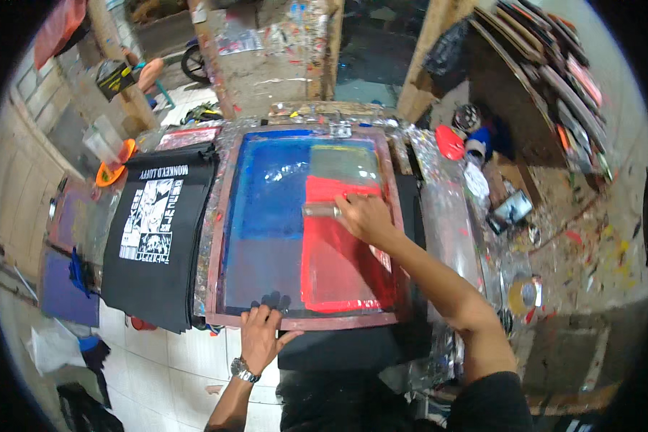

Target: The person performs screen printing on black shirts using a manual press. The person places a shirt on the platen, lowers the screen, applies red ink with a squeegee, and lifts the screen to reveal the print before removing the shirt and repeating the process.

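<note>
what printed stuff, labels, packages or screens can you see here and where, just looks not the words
Black shirt: left of the printing frame, flat on a stack, white block print of lettering above comic-style panels.
Black box: far upper left, tilted, with a yellow label patch.
Paint-smeared papers: pinned on the post beyond the frame, grey with red and white marks.
Right hand holds a squeegee on red ink; left hand presses the frame's near edge.

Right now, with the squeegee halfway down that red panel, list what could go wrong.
1. The left hand alone pins the screen frame at its near edge; if it slips, the frame may shift and blur the print.
2. The right hand drags the squeegee beside the blue panel; drifting left could mix the colours.
3. The printed black shirts lie touching the frame, so stray red ink might mark them.
</note>
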The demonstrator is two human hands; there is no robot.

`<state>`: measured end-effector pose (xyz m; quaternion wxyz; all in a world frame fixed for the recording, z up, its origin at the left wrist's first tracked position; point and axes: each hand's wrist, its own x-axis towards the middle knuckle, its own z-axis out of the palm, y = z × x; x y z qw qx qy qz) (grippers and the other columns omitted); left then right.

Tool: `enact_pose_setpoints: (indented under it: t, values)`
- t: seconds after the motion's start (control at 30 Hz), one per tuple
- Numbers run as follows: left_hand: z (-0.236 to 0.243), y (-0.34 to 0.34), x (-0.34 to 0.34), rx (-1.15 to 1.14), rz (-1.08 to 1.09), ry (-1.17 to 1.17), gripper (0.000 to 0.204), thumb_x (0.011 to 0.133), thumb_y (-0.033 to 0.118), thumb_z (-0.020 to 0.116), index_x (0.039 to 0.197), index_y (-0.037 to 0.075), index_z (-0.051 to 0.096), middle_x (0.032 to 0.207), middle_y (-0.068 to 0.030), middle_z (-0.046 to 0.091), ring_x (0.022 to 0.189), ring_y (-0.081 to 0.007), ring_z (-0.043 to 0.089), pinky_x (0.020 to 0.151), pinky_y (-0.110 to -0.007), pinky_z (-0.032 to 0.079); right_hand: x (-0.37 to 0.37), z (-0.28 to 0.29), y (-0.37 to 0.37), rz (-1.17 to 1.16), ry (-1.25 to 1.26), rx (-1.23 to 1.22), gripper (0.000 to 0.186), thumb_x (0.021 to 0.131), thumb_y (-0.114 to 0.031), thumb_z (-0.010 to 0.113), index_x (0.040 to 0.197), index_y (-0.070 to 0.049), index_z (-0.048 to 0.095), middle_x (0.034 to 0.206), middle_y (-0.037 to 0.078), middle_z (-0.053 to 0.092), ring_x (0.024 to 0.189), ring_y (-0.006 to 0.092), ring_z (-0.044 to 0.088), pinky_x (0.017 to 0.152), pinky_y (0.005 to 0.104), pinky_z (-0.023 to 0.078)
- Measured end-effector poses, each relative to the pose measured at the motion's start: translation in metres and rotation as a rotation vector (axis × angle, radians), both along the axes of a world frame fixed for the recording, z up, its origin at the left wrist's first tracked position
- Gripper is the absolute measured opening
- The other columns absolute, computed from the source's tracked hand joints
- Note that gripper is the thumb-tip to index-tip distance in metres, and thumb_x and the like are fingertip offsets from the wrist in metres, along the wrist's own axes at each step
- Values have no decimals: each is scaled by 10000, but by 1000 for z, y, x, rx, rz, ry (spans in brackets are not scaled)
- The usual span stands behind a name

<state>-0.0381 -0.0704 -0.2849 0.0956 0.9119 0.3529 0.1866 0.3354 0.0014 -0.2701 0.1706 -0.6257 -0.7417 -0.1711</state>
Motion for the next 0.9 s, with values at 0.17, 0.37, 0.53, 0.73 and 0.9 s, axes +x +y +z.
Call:
enact_pose_setpoints:
  t: [0.17,0.37,0.53,0.73,0.9]
  values:
    - [3,1,4,-74,-16,21,528,751,543,830,920,73,658,886,-85,513,869,-287,513,770,-422,352,47,29,64,3,-90,-193,480,926,-431,682,1267,-97,626,818,167,728,732,361,730,614,476,570]
    - [-3,-5,5,-81,6,54,540,680,518,869,877,73,635,924,-104,530,887,-319,508,795,-443,379,31,14,32,-98,-46,-57,627,882,-588,704,1149,-31,596,725,157,698,636,355,701,571,477,533]
    - [6,-7,3,-138,27,19,510,655,469,896,872,57,688,896,-104,589,904,-327,560,808,-455,402,-43,10,-93,-202,-26,-264,537,804,-512,779,1035,-74,572,762,100,682,660,294,713,590,432,549]
    - [15,-5,12,-16,-29,-46,493,694,462,887,846,38,688,824,-72,579,814,-280,569,724,-422,399,-93,20,-189,-114,74,-291,441,856,-469,742,993,-78,589,889,116,674,752,305,717,745,496,570]
    - [57,6,3,92,-48,-105,521,703,512,872,817,40,679,807,-83,590,797,-288,586,721,-438,406,-113,85,-180,-114,56,12,535,836,-567,747,1034,-87,620,960,101,649,924,280,675,1010,651,366]
